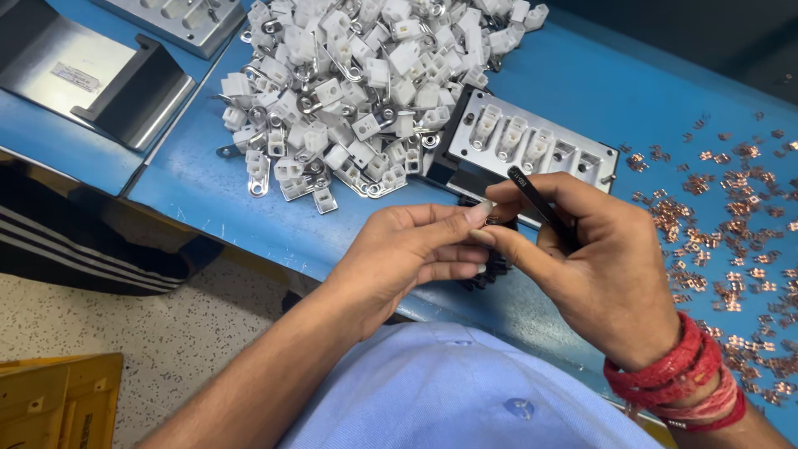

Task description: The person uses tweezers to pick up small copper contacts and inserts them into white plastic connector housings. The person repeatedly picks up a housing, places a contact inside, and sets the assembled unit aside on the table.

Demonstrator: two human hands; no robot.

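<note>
right hand [611, 266] pinches black tweezers [540, 204], left hand [411, 254] pinches something small, unclear; fixture [532, 141] at 12 o'clock holds three white housings [511, 133], two slots left, pile [357, 91] waits at 11

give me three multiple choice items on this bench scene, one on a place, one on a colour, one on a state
1. Where do the small copper pieces lie?
A. right of the hands
B. on the floor
C. in the yellow crate

2. What colour is the bench top?
A. green
B. blue
C. grey

3. What does the right hand hold?
A. nothing
B. a slim black tool
C. a cup

Answers: 1 A, they are scattered over the bench's right side. 2 B, bare surface shows blue. 3 B, the tool sticks out between thumb and fingers.
</note>
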